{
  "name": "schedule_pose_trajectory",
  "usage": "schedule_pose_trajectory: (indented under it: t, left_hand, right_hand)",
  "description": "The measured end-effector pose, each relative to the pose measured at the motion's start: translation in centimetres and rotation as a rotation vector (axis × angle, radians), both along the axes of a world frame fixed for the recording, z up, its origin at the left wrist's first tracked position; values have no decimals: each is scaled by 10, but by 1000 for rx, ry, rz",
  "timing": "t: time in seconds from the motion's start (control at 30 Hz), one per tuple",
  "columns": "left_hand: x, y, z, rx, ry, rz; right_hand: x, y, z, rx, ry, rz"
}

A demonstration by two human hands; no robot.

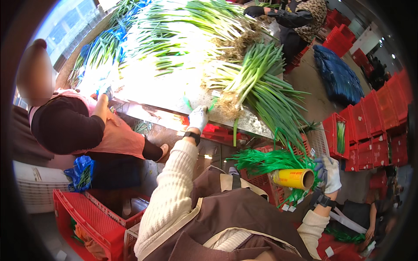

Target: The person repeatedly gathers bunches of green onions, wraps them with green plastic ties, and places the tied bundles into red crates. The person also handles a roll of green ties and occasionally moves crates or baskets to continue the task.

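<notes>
My left hand (198, 118), in a white work glove, is at the near edge of the work table (183, 98). A thin green tie strip (187, 102) lies beside its fingers; whether they grip it is unclear. Right of it, scallions (261, 65) lie in crossed bunches, roots (228, 102) towards me and green leaves (281, 104) hanging over the table's right end. My right hand (328, 174), in a white and grey glove, is beside a bundle of green plastic strips (267, 160) and a yellow tape roll (294, 178). Its fingers are curled and partly hidden by the strips.
A co-worker in a pink apron (114, 133) stands at the left; another person's black-gloved hand (254, 11) is at the table's far side. Red crates (369, 114) are stacked at right, another red crate (88, 222) stands lower left. A blue wrapped bundle (338, 75) lies on the floor.
</notes>
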State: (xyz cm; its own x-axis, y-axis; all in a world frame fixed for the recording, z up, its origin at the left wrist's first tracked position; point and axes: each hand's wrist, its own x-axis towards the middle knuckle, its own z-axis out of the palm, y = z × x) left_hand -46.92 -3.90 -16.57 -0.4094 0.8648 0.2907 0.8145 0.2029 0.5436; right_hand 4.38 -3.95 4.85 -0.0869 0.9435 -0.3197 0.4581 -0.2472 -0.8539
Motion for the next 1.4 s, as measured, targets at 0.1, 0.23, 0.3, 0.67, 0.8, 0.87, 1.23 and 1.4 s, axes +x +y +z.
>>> schedule_pose_trajectory:
  t: [0.1,0.23,0.3,0.67,0.8,0.87,1.23,1.4]
  left_hand:
    - [11,2,57,250,-843,286]
    - [99,-39,158,584,-942,-155]
    - [151,-67,187,446,-1220,-412]
    - [210,-63,209,138,-1911,-613]
    - [258,-48,205,63,-1970,-702]
    - [282,-44,200,27,-1970,-837]
    - [366,-7,202,-319,-1463,-1182]
    - [402,-9,194,-215,-693,-1424]
  right_hand:
    - [-71,-4,-1,-178,15,388]
    - [-176,-26,-36,-472,320,553]
    - [-204,-34,-52,-276,734,402]
    - [39,-57,-22,185,1658,-66]
    - [74,-131,-36,260,1747,73]
    - [74,-158,-47,447,1465,-48]
    - [75,-224,18,872,1859,271]
    - [112,-250,73,514,2105,418]
